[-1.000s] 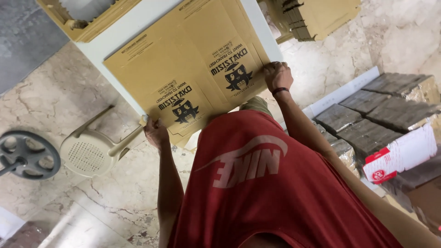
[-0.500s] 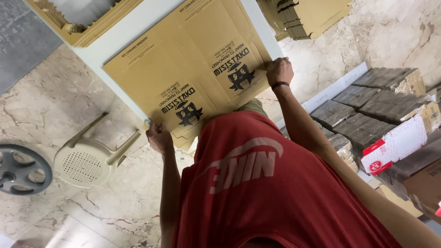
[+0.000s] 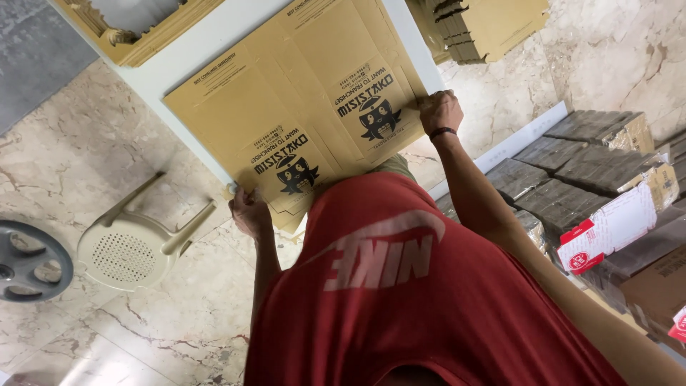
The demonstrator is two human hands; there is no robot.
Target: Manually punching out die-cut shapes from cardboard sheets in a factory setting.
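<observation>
Big pale marble floor fills the view, veined in brown, and the white counter cuts across it on a slant. Flat on that counter lies the broad brown cardboard box blank, unfolded, creased into panels, with black printed cartoon marks on two panels; its near edge hangs just over the counter's rim, toward the person in the red sleeveless shirt.

Both hands are on that sheet. The left hand is curled shut around the near left corner, fingers tucked under the edge. The right hand, a dark band at its wrist, is closed over the near right edge, knuckles up, pinching the cardboard.

At the far side, a stack of folded brown cardboard sits by the counter's upper right end, and another brown cardboard frame lies on its upper left end. To the right, on the floor, bundled stacks of grey-brown flat cartons sit side by side, with a white and red printed sheet lying against them.

Left of the person, a cream plastic stool lies tipped over on the marble, and just beyond it, a grey round fan base sits at the frame's edge.
</observation>
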